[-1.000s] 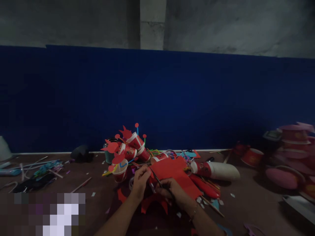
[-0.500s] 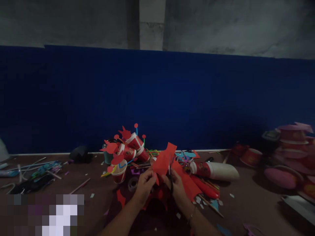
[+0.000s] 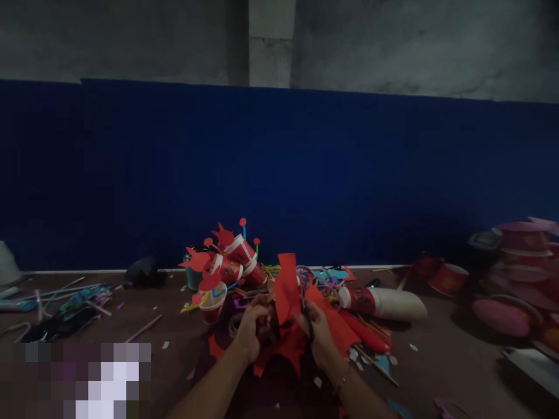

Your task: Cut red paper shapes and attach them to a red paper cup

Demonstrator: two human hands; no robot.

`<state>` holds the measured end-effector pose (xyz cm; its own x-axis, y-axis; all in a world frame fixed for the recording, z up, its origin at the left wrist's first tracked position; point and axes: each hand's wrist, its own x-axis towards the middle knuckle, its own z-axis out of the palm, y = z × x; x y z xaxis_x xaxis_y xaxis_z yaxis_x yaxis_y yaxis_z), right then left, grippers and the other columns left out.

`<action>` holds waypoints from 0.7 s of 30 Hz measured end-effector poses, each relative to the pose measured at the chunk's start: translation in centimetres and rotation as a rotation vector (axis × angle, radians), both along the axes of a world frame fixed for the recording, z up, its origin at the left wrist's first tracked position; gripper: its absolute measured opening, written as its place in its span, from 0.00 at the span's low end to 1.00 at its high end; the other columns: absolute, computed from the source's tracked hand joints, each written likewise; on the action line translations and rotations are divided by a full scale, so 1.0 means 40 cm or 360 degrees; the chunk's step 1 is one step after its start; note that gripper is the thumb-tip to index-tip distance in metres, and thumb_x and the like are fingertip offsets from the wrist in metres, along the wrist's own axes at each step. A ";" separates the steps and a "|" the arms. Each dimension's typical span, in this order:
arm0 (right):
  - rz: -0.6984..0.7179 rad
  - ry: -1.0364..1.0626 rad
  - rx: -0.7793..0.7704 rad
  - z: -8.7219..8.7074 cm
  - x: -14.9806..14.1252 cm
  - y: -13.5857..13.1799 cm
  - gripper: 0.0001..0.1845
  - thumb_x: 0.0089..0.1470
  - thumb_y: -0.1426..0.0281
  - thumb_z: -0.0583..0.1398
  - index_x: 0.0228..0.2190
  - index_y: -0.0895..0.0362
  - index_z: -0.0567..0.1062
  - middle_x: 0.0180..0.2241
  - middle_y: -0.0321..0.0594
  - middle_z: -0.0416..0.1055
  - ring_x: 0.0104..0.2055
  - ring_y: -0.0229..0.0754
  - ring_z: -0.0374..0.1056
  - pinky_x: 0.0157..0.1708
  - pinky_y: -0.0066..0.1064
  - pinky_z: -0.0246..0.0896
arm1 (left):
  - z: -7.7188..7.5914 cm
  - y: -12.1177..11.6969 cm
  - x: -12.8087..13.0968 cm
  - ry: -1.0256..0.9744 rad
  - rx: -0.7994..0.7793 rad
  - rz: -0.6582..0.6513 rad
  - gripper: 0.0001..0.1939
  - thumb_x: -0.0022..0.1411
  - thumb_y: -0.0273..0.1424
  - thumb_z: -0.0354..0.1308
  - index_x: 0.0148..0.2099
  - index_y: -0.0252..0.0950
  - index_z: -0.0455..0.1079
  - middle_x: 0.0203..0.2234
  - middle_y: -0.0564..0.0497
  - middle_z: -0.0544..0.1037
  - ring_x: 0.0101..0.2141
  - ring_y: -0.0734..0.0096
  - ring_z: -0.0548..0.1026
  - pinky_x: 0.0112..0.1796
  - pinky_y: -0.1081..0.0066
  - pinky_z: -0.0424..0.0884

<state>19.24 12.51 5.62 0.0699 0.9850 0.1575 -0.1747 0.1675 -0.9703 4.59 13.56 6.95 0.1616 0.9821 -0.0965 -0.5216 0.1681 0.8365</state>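
Observation:
My left hand [image 3: 250, 329] is closed on the lower left edge of a piece of red paper [image 3: 287, 291] that stands up between both hands. My right hand [image 3: 319, 336] grips black-handled scissors [image 3: 305, 317], with the blades at the paper's right side. Just behind the hands lie a larger red paper sheet [image 3: 336, 326] and red scraps [image 3: 283, 355]. The light is dim, so the blades are hard to make out.
A heap of decorated red paper cups [image 3: 227, 267] with red cut-outs and straws sits behind my left hand. A sleeve of stacked cups [image 3: 384, 302] lies on its side at the right. Bowls and cups [image 3: 519, 262] crowd the far right; straws [image 3: 65, 297] litter the left. A blue wall panel runs behind.
The red paper went from lying flat under my hands to being lifted and turned upright. The scissors moved from the paper's left side to its right.

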 end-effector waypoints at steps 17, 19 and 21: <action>-0.0266 -0.0013 0.0124 0.027 -0.009 -0.005 0.18 0.42 0.59 0.64 0.34 0.55 0.71 0.27 0.35 0.69 0.28 0.39 0.64 0.29 0.28 0.61 | -0.024 0.020 -0.001 0.0451 0.0413 0.0820 0.19 0.52 0.45 0.58 0.22 0.35 0.68 0.18 0.53 0.71 0.23 0.73 0.67 0.26 0.74 0.63; -0.0044 -0.0116 0.0082 0.028 -0.016 -0.011 0.17 0.40 0.60 0.65 0.31 0.57 0.72 0.21 0.32 0.65 0.23 0.36 0.59 0.24 0.26 0.57 | -0.020 0.016 -0.003 0.0448 0.0363 0.0906 0.20 0.52 0.47 0.57 0.22 0.36 0.66 0.17 0.55 0.68 0.21 0.74 0.65 0.24 0.74 0.61; 0.0235 -0.0251 0.0022 0.029 -0.026 -0.020 0.15 0.39 0.62 0.66 0.27 0.58 0.72 0.18 0.30 0.62 0.20 0.33 0.56 0.21 0.25 0.53 | -0.014 0.011 -0.003 0.0430 0.0306 0.0967 0.21 0.52 0.49 0.56 0.22 0.36 0.65 0.15 0.57 0.66 0.19 0.75 0.63 0.23 0.74 0.60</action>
<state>18.21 11.70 6.76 -0.1016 0.9805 0.1684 -0.0446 0.1646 -0.9854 4.46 14.01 6.41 -0.4278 0.8946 0.1287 -0.2454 -0.2521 0.9361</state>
